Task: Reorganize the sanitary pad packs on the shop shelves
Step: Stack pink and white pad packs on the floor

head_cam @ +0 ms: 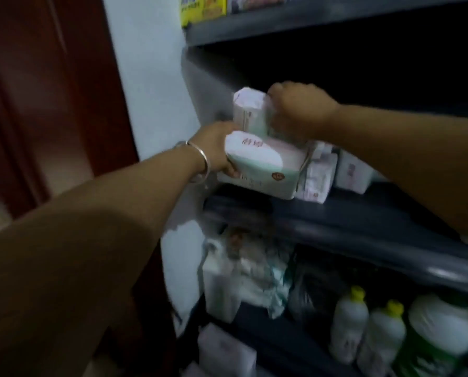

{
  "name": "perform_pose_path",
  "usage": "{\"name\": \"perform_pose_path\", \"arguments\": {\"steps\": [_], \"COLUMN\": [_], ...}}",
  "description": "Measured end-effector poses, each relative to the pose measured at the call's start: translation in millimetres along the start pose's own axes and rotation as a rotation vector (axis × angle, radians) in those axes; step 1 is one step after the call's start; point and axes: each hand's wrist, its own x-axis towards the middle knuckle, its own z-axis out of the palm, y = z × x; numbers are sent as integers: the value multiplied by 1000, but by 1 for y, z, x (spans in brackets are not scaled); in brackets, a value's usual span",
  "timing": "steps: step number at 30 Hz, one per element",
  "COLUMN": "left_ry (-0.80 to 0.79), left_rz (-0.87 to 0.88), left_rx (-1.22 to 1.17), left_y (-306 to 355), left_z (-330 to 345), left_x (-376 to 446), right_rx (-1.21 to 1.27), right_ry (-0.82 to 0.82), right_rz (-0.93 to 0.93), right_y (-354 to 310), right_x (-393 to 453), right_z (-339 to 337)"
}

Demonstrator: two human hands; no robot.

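Note:
A white, pink and mint sanitary pad pack [265, 164] lies flat at the left end of the dark middle shelf [363, 221]. My left hand [216, 148], a silver bangle on its wrist, grips this pack's left end. A second pack [249, 112] stands upright on top of it, and my right hand [298, 112] holds its right side. More white and pink packs [350, 170] sit to the right on the same shelf, partly hidden by my right forearm.
The shelf unit's grey side panel [208, 85] is just left of the packs. A yellow box [200, 8] sits on the upper shelf. Below are crumpled bags [254, 268] and yellow-capped white bottles [350, 322]. A brown wooden door [45, 91] is at left.

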Motion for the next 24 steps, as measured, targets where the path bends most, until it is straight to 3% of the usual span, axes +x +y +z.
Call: {"name": "perform_pose_path", "arguments": {"steps": [6, 14, 20, 24], "left_ry": [-162, -486, -610, -624], "left_rz": [-88, -228, -253, -274], "left_rx": [-19, -44, -50, -106], "left_y": [-9, -78, -140, -161], "left_z": [8, 93, 179, 221], "left_x": [-117, -255, -314, -324], "right_rx": [191, 362, 380, 325], "right_ry": [-149, -458, -627, -623], "right_rz": [-8, -97, -90, -117], "right_y": [-56, -155, -208, -227], "right_x": [-89, -204, -257, -270], "right_z": [14, 118, 214, 260]}}
